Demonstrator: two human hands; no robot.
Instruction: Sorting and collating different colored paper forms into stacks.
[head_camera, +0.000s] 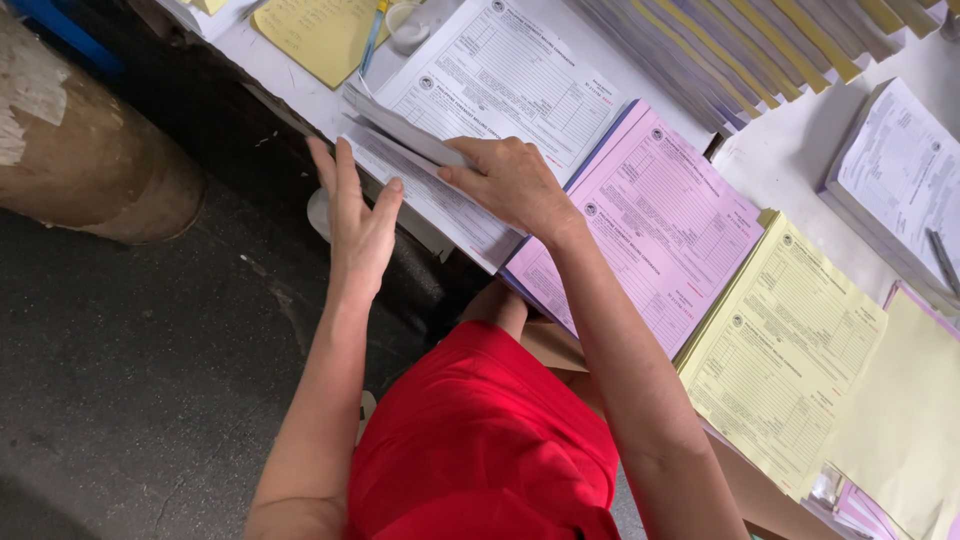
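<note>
Presently, head view: the left hand (358, 215) lies flat, fingers spread, against the near edge of the white form stack (500, 90) on the table (800, 150). The right hand (510, 180) pinches lifted white sheets (400, 128). Pink stack (650, 225) and yellow stack (780, 350) lie alongside.

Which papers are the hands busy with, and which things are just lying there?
In use:
- white form stack, its sheets being lifted
- left hand at the stack's edge
- right hand on the sheets

Lying about:
- pink form stack
- yellow form stack
- yellow sheet
- blue pen
- brown roll
</note>
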